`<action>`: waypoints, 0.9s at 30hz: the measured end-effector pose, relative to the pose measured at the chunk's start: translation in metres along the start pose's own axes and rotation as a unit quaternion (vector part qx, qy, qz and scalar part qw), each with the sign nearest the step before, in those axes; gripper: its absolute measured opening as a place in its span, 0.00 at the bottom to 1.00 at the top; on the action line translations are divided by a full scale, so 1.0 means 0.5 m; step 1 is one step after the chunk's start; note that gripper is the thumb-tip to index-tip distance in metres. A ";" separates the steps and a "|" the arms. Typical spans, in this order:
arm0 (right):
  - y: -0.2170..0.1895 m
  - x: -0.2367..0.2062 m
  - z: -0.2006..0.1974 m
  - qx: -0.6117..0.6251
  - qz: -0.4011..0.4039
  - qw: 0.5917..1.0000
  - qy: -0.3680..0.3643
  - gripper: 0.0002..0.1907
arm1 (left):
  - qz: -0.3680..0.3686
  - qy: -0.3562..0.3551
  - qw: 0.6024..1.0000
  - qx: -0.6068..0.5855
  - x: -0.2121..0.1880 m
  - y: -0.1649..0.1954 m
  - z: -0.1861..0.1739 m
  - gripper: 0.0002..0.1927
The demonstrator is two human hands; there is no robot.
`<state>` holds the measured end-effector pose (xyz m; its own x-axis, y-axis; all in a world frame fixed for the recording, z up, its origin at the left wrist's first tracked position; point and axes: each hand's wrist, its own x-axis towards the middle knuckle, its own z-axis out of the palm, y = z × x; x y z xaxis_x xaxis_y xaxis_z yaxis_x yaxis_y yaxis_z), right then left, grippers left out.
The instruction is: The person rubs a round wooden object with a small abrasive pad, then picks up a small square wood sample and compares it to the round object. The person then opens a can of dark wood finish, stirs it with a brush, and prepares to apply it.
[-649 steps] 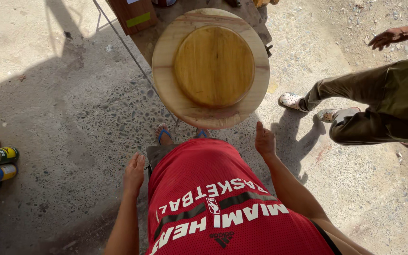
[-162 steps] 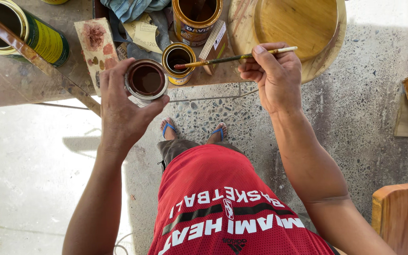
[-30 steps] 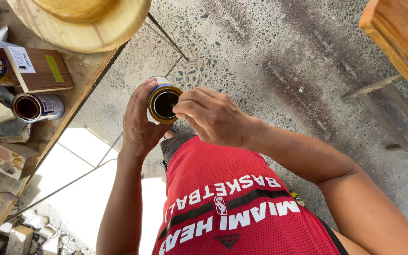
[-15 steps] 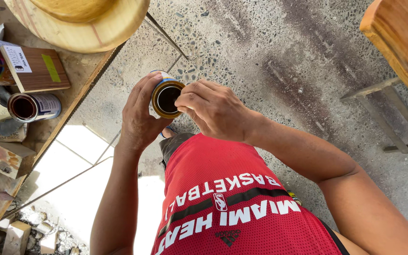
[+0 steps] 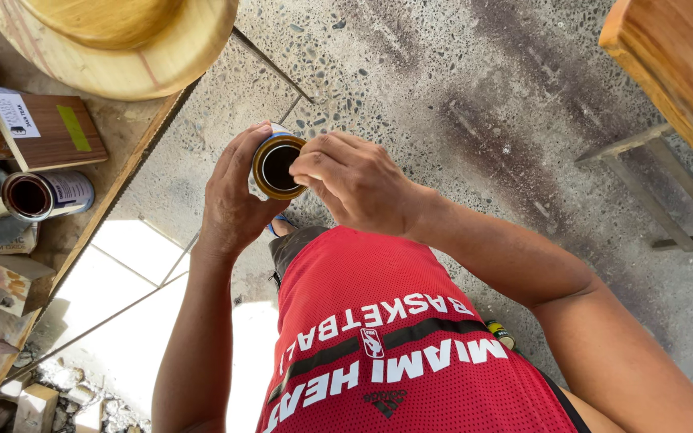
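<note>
The person wears a red mesh sleeveless jersey (image 5: 395, 361) with white lettering and a black stripe across the chest, dark shorts (image 5: 294, 244) below; both arms are bare.

- Small round tin can (image 5: 277, 166): open top, brass-coloured rim, dark liquid inside.
- Position: upper centre of frame, held off the floor, mouth tilted toward the camera.
- Left hand (image 5: 233, 196) wraps its side; right hand (image 5: 354, 183) has fingertips on the right rim.
- Lower body hidden by the hands.
</note>
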<state>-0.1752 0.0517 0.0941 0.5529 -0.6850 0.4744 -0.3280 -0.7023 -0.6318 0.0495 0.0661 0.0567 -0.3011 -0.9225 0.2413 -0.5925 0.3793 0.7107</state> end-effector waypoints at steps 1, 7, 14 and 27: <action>0.003 0.000 -0.001 0.011 -0.002 1.000 -0.005 0.08 | -0.003 -0.002 1.000 -0.001 0.002 0.000 0.000 0.45; -0.001 -0.010 -0.005 -0.082 0.003 0.997 -0.008 0.10 | 0.001 -0.007 1.000 -0.002 0.011 0.004 0.000 0.44; 0.003 -0.017 -0.001 -0.033 0.028 0.999 0.009 0.10 | 0.031 -0.010 0.999 0.024 0.018 0.005 0.000 0.43; 0.012 -0.027 -0.001 -0.026 0.026 0.999 0.026 0.08 | 0.017 -0.022 1.000 0.008 0.017 -0.006 0.015 0.43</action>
<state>-0.1851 0.0566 0.0839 0.4941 -0.7287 0.4742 -0.3955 -0.6741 -0.6238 0.0432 0.0575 0.0517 -0.3538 -0.9053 0.2352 -0.5930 0.4116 0.6921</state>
